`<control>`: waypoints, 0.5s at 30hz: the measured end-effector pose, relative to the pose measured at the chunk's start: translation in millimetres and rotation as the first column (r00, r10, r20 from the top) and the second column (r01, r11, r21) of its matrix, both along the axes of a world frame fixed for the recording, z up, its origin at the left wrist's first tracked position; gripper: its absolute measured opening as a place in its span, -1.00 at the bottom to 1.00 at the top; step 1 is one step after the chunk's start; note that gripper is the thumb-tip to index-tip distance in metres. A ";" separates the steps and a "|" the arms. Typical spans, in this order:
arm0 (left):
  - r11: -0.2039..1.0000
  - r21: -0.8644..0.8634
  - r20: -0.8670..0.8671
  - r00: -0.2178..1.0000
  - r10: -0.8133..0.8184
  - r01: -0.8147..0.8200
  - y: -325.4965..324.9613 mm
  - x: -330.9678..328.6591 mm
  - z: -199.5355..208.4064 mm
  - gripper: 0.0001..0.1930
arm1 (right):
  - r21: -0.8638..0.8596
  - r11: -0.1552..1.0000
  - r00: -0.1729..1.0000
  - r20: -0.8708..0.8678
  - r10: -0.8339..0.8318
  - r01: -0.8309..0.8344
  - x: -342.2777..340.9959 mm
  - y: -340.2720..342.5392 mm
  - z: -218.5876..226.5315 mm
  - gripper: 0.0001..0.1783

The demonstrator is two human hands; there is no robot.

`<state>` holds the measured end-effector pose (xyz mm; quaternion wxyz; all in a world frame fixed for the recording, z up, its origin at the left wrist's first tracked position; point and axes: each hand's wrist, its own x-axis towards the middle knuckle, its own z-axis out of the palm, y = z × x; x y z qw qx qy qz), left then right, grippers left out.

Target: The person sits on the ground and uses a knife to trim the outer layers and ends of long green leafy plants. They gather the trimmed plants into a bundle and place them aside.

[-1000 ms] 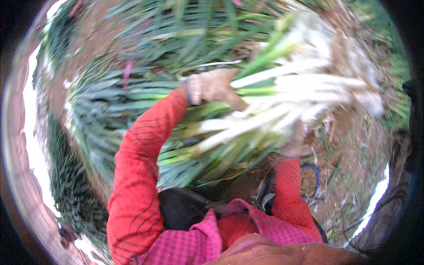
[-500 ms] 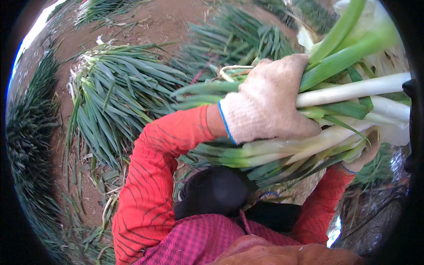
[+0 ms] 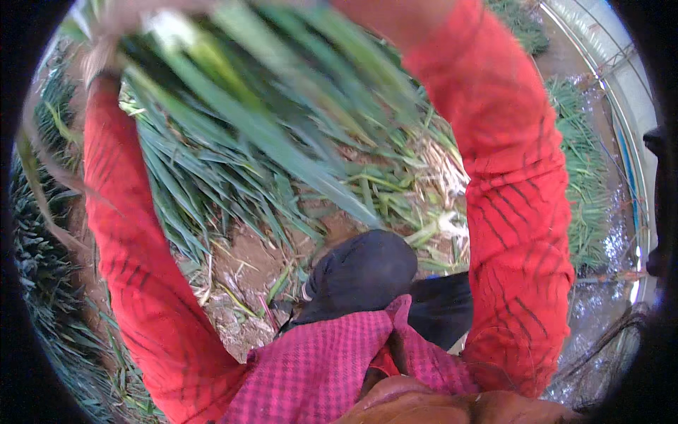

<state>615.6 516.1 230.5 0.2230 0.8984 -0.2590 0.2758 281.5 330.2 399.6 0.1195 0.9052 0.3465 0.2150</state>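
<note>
A bunch of long green onions (image 3: 261,92) hangs in the air before me, smeared by motion. Its pale stalk part lies toward the upper left, and the leaves trail down to the right. My left hand (image 3: 106,51) is at the pale end, blurred, and appears closed around the stalks at the top left. My right arm, in a red striped sleeve (image 3: 519,184), reaches up past the top edge. Only its wrist area shows there; the right hand itself is cut off.
Beneath the raised bunch lies a pile of green onions (image 3: 205,184) on brown soil (image 3: 247,254). Pale roots and trimmings (image 3: 441,169) are scattered beside it. My dark-clad knee (image 3: 364,265) is close below. Growing rows stand left (image 3: 42,233) and right (image 3: 583,184), near a wet, shiny strip (image 3: 586,325).
Both arms have risen and swung up and to the left. The bunch came along from the right side; its white stalks, earlier toward the right, now lie toward the upper left.
</note>
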 end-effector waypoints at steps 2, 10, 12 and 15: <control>0.973 -0.222 -0.219 0.976 0.009 -0.059 21.3 -10.6 -123.6 -0.35 | 0.125 0.989 0.995 -0.070 -0.067 0.076 -1.4 -25.2 -44.0 -0.34; 0.997 0.069 -0.838 0.544 0.033 0.046 108.6 -170.2 -422.0 -0.12 | 0.721 -0.332 0.409 -0.643 -0.648 0.608 -288.1 -272.6 -227.6 -0.34; 0.996 -0.034 -0.915 0.398 -0.062 0.076 131.4 -141.5 -396.4 -0.13 | 0.746 -0.489 0.196 -0.618 -0.761 0.453 -371.0 -288.7 -268.3 -0.36; 0.881 0.470 -0.554 0.756 0.349 -0.062 71.2 -193.4 -285.0 -0.17 | 0.801 -0.473 -0.144 -0.453 -0.880 0.367 -514.6 -267.3 -330.7 -0.69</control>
